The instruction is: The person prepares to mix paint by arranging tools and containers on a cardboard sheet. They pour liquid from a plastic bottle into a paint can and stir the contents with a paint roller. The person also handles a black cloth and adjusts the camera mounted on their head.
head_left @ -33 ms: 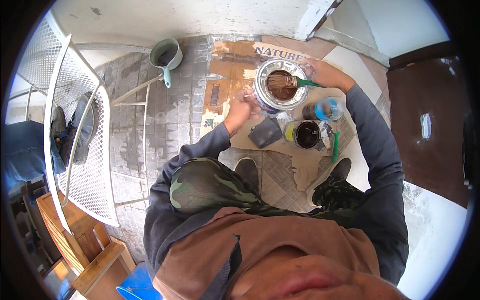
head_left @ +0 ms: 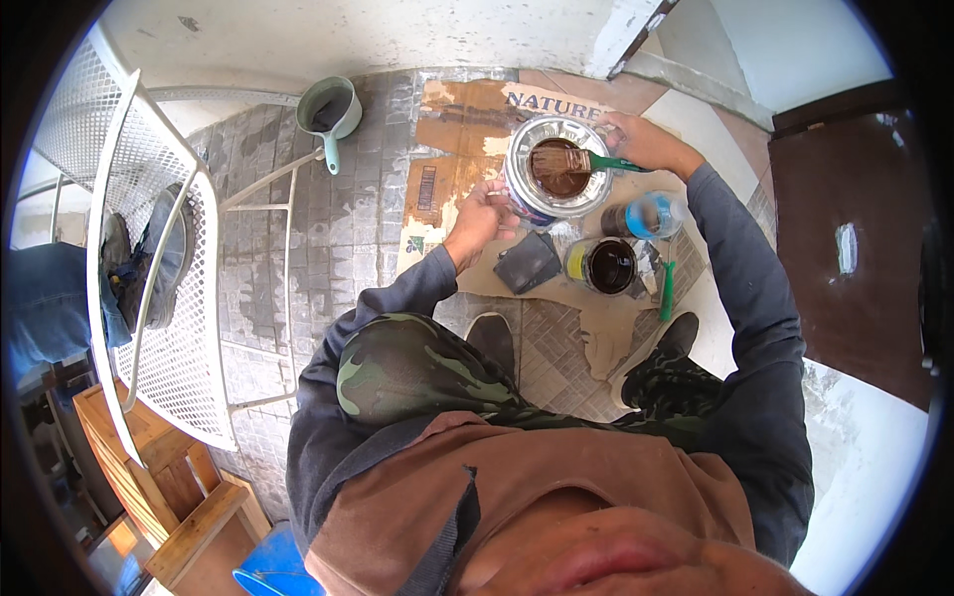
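Observation:
A silver-rimmed paint can (head_left: 573,206) with brown paint inside stands between my two hands. My left hand (head_left: 479,221) is closed against its near left side. On the far right, my right hand (head_left: 651,145) has its fingers curled at the can's rim. Across the can's mouth lies a paintbrush (head_left: 608,163), its bristles over the paint and its green handle under my right hand. Just nearer sit a jar (head_left: 610,266) of dark liquid and a clear bottle (head_left: 651,216) with a blue label. Dark flat pads (head_left: 528,263) lie left of the jar.
Worn cardboard (head_left: 462,129) covers the floor under these things. A green-handled tool (head_left: 667,291) lies right of the jar. A pale green dipper (head_left: 332,111) stands far left. White mesh metal furniture (head_left: 164,368) and another person's shoe (head_left: 171,253) are at left; a brown door panel (head_left: 850,248) is at right.

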A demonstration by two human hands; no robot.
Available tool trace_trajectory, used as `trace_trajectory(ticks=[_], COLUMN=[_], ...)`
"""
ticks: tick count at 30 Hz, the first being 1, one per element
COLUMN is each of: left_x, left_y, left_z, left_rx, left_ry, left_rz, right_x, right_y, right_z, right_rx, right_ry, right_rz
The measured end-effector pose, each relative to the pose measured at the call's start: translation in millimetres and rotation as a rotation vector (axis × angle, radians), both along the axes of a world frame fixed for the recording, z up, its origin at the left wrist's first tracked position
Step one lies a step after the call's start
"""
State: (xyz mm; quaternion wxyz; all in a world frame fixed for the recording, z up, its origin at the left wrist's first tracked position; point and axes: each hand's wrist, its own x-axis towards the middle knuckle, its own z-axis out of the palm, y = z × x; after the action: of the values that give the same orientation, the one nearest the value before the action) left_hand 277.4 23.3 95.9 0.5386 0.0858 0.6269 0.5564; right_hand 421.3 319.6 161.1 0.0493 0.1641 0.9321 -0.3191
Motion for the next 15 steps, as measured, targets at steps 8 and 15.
trace_trajectory(ticks=[8,15], left_x=[-3.0,-37.1], left_y=[3.2,29.3], left_z=[6.9,35.7], left_rx=[0.107,0.306], left_ry=[0.466,0.887], left_rz=[-0.003,-0.113], right_x=[1.9,15.3], right_y=[-4.7,-29.2], right_z=[14.1,21.0], right_rx=[0.193,0.295], right_ry=[-0.102,-0.080], right_rz=[0.008,0.079])
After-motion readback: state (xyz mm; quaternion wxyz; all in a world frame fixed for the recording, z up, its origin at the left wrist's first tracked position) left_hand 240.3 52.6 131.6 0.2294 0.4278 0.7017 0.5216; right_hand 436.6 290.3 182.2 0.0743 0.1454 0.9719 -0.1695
